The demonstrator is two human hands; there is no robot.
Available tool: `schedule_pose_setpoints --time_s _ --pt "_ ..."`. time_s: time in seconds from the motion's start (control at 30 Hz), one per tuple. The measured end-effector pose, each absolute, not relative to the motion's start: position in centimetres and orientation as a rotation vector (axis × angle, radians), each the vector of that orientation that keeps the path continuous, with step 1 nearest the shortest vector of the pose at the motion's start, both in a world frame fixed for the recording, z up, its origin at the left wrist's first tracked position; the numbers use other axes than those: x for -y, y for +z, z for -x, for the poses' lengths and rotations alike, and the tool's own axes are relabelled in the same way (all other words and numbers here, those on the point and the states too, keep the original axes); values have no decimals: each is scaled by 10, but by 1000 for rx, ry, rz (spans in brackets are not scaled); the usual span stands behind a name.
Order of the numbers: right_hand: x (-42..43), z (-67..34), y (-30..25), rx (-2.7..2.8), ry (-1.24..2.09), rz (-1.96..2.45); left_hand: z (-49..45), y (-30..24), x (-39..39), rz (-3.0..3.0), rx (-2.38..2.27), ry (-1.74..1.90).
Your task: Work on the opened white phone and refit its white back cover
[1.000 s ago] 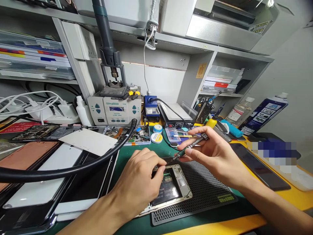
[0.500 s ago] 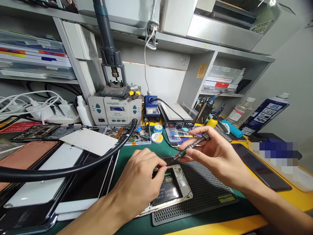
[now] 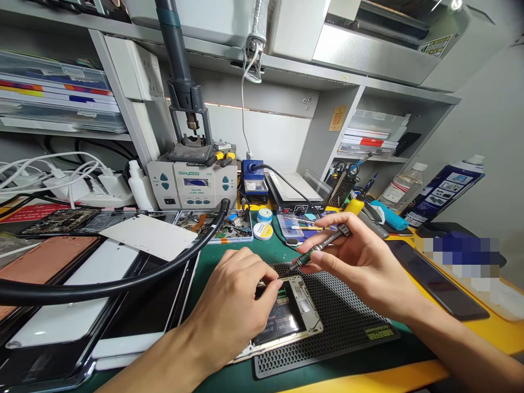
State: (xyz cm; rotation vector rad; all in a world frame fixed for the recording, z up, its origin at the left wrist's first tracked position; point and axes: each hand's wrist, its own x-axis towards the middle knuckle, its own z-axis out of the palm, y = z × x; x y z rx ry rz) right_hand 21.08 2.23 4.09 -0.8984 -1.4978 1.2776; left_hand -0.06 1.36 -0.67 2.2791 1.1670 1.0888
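Note:
An opened phone [image 3: 295,314] with a gold frame and exposed battery lies on a black perforated mat [image 3: 347,322]. My left hand [image 3: 231,305] rests on the phone's upper left part, fingers curled and pinching something small that I cannot make out. My right hand [image 3: 360,262] holds a slim screwdriver [image 3: 319,248] between thumb and fingers, tip pointing down-left just above the phone's top edge.
A thick black hose [image 3: 123,281] crosses the left side above several phone panels [image 3: 61,305]. A hot-air station [image 3: 192,183], parts tray [image 3: 223,226], solder tins [image 3: 262,229] and a blue stand [image 3: 252,180] stand behind. Bottles [image 3: 442,188] and a dark phone [image 3: 434,278] sit right.
Almost nothing moved. The screwdriver tip has dipped slightly lower toward the phone's top edge; my left hand keeps its place.

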Motion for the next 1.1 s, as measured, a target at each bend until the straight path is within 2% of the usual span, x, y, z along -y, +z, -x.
schedule_pose_setpoints --time_s 1.1 --pt "-21 -214 38 1539 1247 888 1 -6 -13 -2377 -1180 1090"
